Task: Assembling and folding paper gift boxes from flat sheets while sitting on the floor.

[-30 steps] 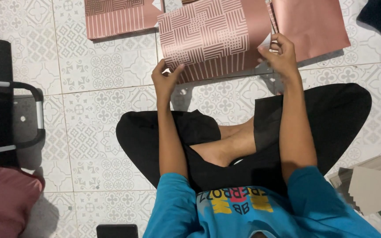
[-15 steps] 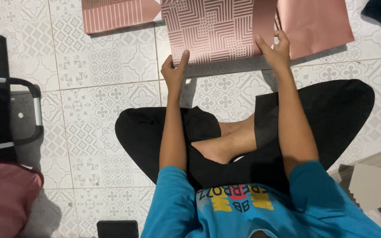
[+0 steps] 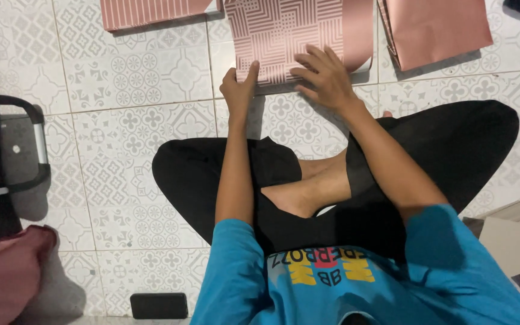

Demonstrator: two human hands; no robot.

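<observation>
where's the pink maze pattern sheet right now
In the head view, the patterned pink sheet lies on the tiled floor at top centre, under the left hand and right hand.
</observation>
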